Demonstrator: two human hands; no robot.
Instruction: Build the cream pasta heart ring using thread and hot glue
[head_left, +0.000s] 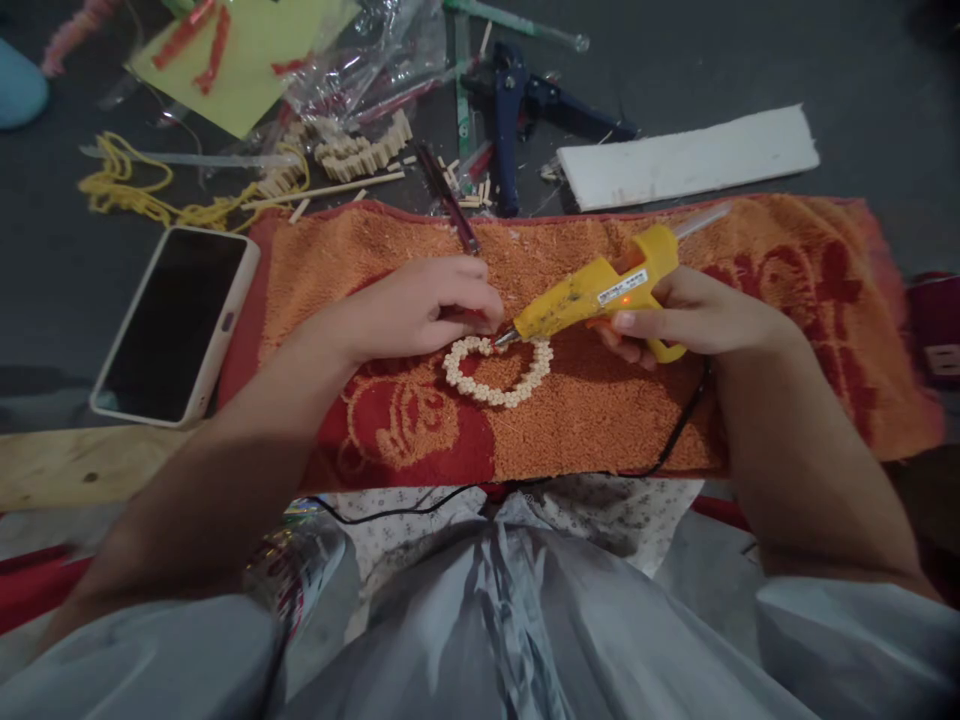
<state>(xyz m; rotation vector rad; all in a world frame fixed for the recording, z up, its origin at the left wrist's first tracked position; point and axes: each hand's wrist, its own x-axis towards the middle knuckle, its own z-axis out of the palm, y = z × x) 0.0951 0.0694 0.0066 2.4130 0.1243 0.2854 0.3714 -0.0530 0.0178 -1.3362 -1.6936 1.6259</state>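
Note:
My right hand [675, 315] is wrapped around the grip of a yellow hot glue gun [585, 290], with a clear glue stick [703, 219] poking out of its back end. The gun's metal nozzle points left and meets the upper edge of a ring of short pale wooden pieces [501, 394], which lies on an orange and red towel [600, 430]. Just above that edge is my left hand [442, 305], its fingers pinched together close to the nozzle tip. What they hold, if anything, is hidden.
A phone [176, 325] lies left of the towel. Behind it are yellow yarn [124, 190], cut wooden pieces [367, 150], a dark pen-like tool [448, 200], a blue-handled cutter [510, 130] and a white foam strip [690, 158]. The gun's black cord [686, 415] runs along the front edge.

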